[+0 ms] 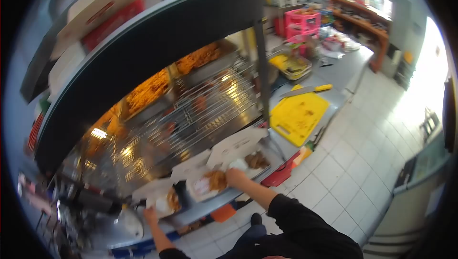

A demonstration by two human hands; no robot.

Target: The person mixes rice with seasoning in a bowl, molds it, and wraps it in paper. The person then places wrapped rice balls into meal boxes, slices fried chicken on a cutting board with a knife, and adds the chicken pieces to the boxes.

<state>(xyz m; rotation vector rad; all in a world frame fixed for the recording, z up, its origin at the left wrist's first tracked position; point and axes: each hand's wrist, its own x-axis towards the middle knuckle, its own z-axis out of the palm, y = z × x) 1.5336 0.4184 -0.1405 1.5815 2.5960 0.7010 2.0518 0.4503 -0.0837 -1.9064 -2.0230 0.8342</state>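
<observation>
Three open cardboard boxes with food stand in a row along the steel counter edge. My left hand is at the left box, which holds something white and a fried piece; its fingers are too blurred to read. My right hand is between the middle box and the right box, beside a golden fried piece. Its fingers are small and smeared, so their pose is unclear. White rice and dark brown food lie in the right box.
Behind the boxes is a warming cabinet with a wire rack and food trays under a dark hood. At right are a yellow cutting board, a knife and a pink basket stand. A tiled floor lies beyond.
</observation>
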